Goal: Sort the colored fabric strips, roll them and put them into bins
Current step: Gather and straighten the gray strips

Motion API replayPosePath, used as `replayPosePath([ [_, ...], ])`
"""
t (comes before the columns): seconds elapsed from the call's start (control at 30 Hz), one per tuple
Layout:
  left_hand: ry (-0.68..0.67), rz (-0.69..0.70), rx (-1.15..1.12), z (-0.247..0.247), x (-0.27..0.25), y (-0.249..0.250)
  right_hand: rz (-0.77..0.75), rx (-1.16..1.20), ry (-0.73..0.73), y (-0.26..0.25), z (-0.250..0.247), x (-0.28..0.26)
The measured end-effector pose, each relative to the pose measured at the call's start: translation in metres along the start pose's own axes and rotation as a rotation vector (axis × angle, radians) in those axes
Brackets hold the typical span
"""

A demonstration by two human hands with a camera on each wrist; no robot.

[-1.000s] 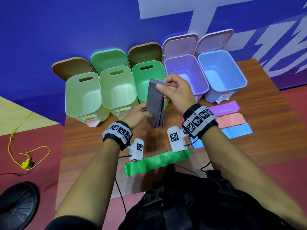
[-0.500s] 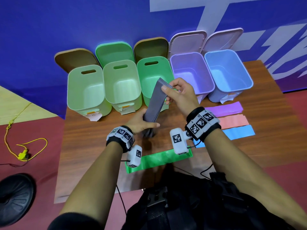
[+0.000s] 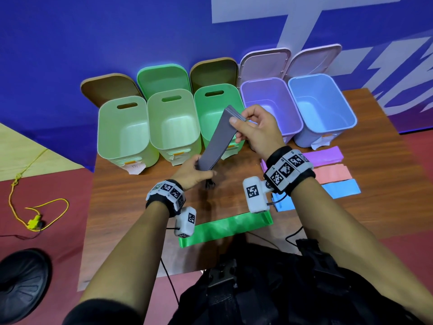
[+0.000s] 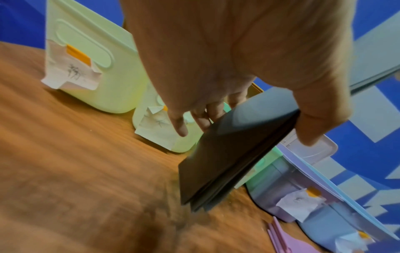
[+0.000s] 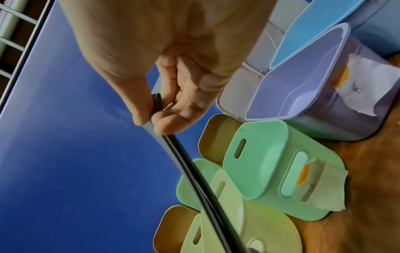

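A stack of grey fabric strips (image 3: 218,143) hangs slanted above the table in front of the green bins. My right hand (image 3: 253,130) pinches its upper end (image 5: 156,104) between thumb and fingers. My left hand (image 3: 194,171) grips its lower end (image 4: 233,154), with the thumb on one side and fingers on the other. Five open bins stand in a row at the back: two pale green (image 3: 124,130) (image 3: 173,123), one green (image 3: 210,109), one purple (image 3: 269,106), one blue (image 3: 321,102). A green strip (image 3: 225,227) lies at the table's near edge.
Purple (image 3: 325,156), pink (image 3: 332,173) and blue (image 3: 337,190) strips lie flat on the wooden table (image 3: 121,195) at the right. Bin lids lean against the blue wall behind. Paper labels hang on the bins' fronts. A yellow cord (image 3: 35,216) lies on the floor at left.
The grey stack has tilted from hanging upright to slanting; my left hand slid down along it to its lower end. My right hand still holds the top.
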State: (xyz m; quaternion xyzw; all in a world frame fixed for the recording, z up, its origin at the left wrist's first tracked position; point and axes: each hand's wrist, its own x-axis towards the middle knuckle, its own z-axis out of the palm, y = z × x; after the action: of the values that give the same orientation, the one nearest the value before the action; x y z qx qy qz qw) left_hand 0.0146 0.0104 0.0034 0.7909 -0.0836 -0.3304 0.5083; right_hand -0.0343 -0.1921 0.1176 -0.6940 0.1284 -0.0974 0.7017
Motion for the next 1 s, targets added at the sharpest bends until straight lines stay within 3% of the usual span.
replayPosePath([
  [0.4, 0.015, -0.073, 0.075, -0.021, -0.006, -0.015, 0.102, -0.059, 0.193, 0.041, -0.014, 0.004],
  [0.7, -0.004, -0.118, 0.315, -0.032, -0.004, -0.029, 0.255, 0.019, 0.284, 0.089, -0.023, -0.006],
  [1.0, 0.004, -0.214, 0.371, -0.037, -0.001, -0.041, 0.358, 0.040, 0.314, 0.122, -0.033, -0.011],
])
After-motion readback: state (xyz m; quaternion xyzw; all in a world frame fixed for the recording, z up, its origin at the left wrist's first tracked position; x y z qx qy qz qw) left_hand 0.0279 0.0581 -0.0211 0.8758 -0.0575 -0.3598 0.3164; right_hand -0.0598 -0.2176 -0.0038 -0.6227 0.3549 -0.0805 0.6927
